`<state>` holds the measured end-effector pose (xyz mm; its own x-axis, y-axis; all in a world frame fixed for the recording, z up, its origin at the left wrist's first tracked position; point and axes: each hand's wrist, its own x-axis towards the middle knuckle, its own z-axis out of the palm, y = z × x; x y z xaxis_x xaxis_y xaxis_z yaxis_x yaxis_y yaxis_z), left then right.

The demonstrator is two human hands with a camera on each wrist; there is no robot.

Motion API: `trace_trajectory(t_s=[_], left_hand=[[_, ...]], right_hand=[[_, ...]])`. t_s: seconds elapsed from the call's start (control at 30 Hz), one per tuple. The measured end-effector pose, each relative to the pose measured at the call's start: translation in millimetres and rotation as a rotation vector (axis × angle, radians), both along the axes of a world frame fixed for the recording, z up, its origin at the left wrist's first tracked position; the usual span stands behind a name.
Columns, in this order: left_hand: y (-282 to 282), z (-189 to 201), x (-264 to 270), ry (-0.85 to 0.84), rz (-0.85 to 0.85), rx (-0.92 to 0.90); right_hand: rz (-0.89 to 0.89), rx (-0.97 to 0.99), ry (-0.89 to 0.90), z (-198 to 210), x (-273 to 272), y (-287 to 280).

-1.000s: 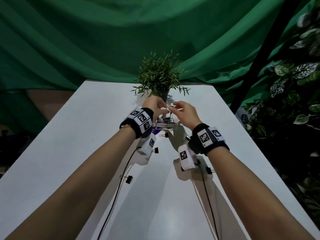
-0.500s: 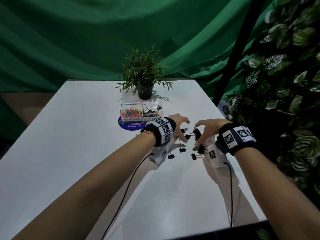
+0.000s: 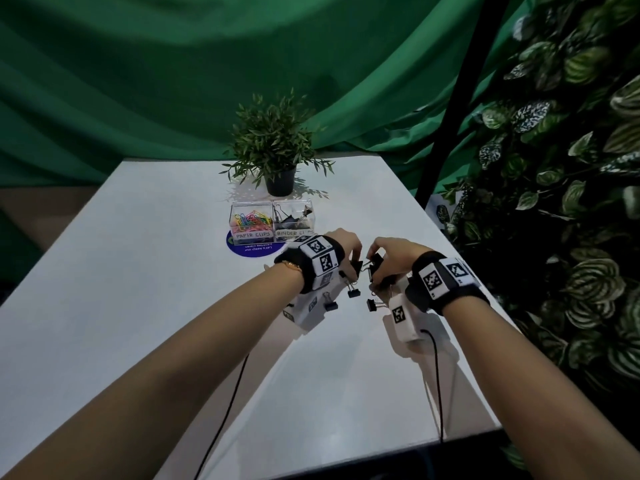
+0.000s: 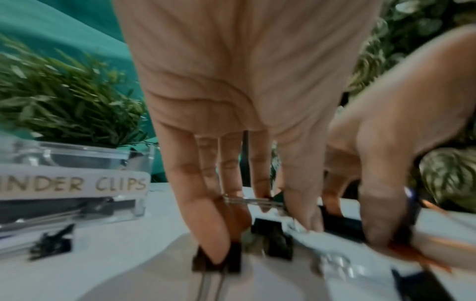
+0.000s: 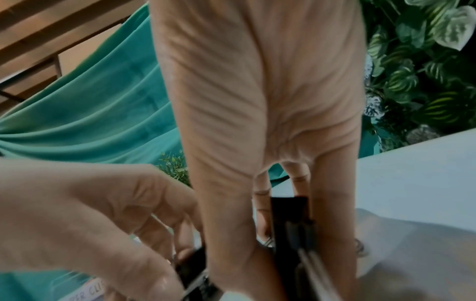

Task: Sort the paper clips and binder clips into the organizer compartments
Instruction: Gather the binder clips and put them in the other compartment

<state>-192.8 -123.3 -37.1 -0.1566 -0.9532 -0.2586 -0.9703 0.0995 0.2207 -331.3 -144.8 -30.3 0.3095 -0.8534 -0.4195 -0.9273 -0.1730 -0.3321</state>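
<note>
The clear organizer (image 3: pixel 273 206) stands mid-table; its left compartment, labelled PAPER CLIPS, holds coloured paper clips (image 3: pixel 252 219), and its right one, labelled BINDER CLIPS (image 4: pixel 77 185), holds black binder clips (image 3: pixel 292 220). Just in front and to the right, several black binder clips (image 3: pixel 353 292) lie loose on the table. My left hand (image 3: pixel 353 263) reaches down among them, its fingertips (image 4: pixel 216 250) pinching one clip's black body and wire handle. My right hand (image 3: pixel 375 268) meets it from the right and grips a black binder clip (image 5: pixel 289 211) between fingers and thumb.
A small potted plant (image 3: pixel 278 157) stands right behind the organizer. A blue round sticker (image 3: pixel 242 251) lies under its front. A black pole (image 3: pixel 446 109) and leafy wall (image 3: pixel 571 202) border the table's right edge (image 3: pixel 460 258). Wrist cables (image 3: pixel 228 403) trail toward me.
Both hands came back from above the organizer to the loose binder clips at its front right. Half a second ago the fingers hovered spread; now they close on clips.
</note>
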Motion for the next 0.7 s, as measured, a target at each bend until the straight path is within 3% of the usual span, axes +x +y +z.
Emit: trace_trajectory(t_s=[0.17, 0.3, 0.37, 0.43, 0.5, 0.57, 0.7], left_hand=[[7, 22, 30, 0.207, 0.114, -0.075], [1, 35, 69, 0.349, 0.331, -0.327], [-4, 38, 86, 0.338, 0.427, -0.362], [-7, 37, 95, 0.196, 0.458, -0.322], [-2, 33, 89, 0.065, 0.412, -0.343], [7, 27, 71, 0.101, 0.284, -0.345], [15, 8, 36, 0.131, 0.039, -0.131]], right_hand=[[-0.007, 0.001, -0.052, 1, 3, -1], [0.022, 0.009, -0.091, 8, 11, -12], [0.009, 0.036, -0.164, 14, 14, -20], [0.006, 0.045, -0.208, 19, 19, -25], [0.015, 0.027, -0.214, 23, 23, -30], [0.008, 0.0, -0.231, 28, 24, -35], [-0.055, -0.114, -0.251, 41, 18, -41]])
